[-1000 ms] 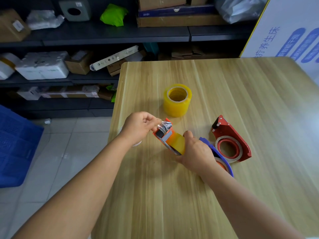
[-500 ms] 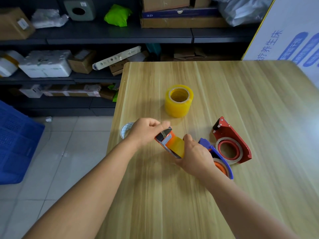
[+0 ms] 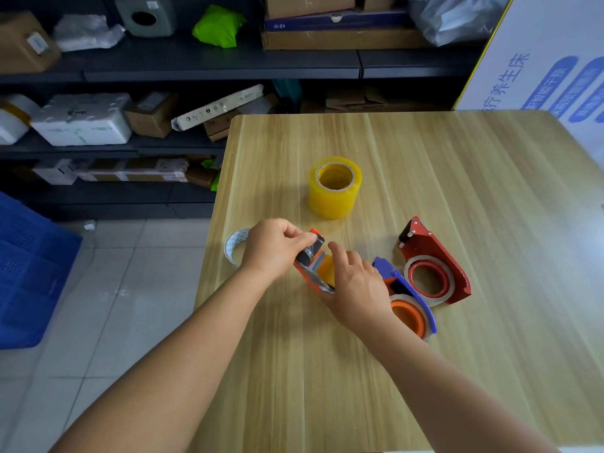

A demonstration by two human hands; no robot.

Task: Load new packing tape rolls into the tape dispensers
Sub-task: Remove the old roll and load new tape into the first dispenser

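A second ago my left hand (image 3: 277,248) held a crinkled free end of tape up clear of the orange tape dispenser (image 3: 314,266); now that hand has come down and its fingers pinch the tape end against the dark roller at the dispenser's front. I read this as the threading step closing out: the leader is being pressed into place near the cutter, so this dispenser looks almost loaded. My right hand (image 3: 356,286) stays clamped around the dispenser body and the yellow roll seated in it, just right of frame centre on the worktop (image 3: 327,387).

The spare yellow tape roll (image 3: 335,188) stands untouched above the hands. To the right lie the blue tape dispenser (image 3: 405,299), touching my right wrist, and the red tape dispenser (image 3: 434,266) beside it; both show bare hubs, so I judge they still need rolls. A clear tape roll (image 3: 234,246) sits at the worktop's left edge, half hidden by my left hand.
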